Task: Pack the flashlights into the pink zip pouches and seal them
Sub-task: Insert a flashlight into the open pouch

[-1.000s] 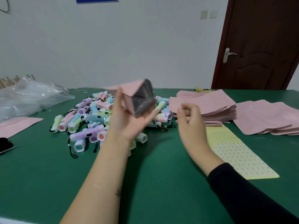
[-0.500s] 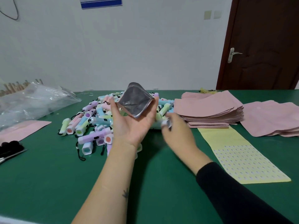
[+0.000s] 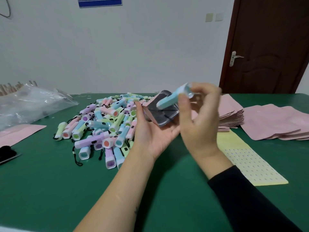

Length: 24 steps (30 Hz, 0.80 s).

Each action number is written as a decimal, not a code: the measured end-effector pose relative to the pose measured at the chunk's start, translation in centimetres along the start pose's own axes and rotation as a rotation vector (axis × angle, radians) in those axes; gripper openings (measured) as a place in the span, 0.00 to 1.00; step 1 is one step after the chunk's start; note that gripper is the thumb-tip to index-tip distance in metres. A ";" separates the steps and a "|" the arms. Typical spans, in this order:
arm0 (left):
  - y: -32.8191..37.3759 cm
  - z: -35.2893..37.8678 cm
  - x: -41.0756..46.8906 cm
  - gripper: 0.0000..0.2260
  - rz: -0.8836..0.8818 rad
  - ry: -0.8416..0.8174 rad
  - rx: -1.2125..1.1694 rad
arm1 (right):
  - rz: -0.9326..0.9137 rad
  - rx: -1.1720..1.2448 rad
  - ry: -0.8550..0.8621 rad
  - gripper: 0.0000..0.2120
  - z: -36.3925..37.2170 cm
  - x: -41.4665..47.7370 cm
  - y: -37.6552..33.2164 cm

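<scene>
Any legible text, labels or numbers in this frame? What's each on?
Wall sign: blue and white, cut off by the frame edge, text unreadable.
Yellow sheet: dots only, no words.
Pink pouches: a faint mark, too small to read.
Flashlight pile: no legible print.

Green tabletop (image 3: 50,190), dark brown wooden door (image 3: 270,47).
Crumpled clear plastic bag (image 3: 28,104) lies left, yellow dotted paper sheet (image 3: 247,161) right.
</scene>
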<state>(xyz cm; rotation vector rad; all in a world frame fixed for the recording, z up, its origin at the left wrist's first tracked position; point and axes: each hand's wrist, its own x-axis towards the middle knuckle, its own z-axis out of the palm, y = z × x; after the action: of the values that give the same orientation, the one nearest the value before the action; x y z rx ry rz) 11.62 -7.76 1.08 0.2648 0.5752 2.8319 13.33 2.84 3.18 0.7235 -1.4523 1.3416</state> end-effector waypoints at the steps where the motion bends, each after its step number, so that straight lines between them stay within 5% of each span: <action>1: -0.1 0.0 -0.1 0.40 0.014 0.003 0.011 | -0.010 -0.069 -0.075 0.07 0.2 -0.5 0.1; 7: 0.2 -0.3 -0.2 0.37 0.053 0.065 0.107 | -0.113 -0.455 -0.361 0.05 0.8 -1.9 1.5; 12: 0.1 -0.6 -0.1 0.36 0.053 -0.001 -0.029 | -0.137 -0.534 -0.350 0.08 0.4 -1.3 1.9; 17: -0.3 0.5 -0.5 0.44 -0.043 -0.079 -0.100 | 0.218 -0.285 -0.081 0.17 -0.3 -0.3 2.8; 24: -0.1 0.5 -0.3 0.46 -0.099 -0.088 -0.154 | 0.659 -0.278 -0.203 0.19 -1.9 -0.5 7.0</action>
<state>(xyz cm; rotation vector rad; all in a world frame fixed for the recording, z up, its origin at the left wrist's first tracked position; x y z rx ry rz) 12.00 -7.56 1.45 0.3215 0.3398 2.7351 7.62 6.02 -0.11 0.1973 -2.1044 1.5252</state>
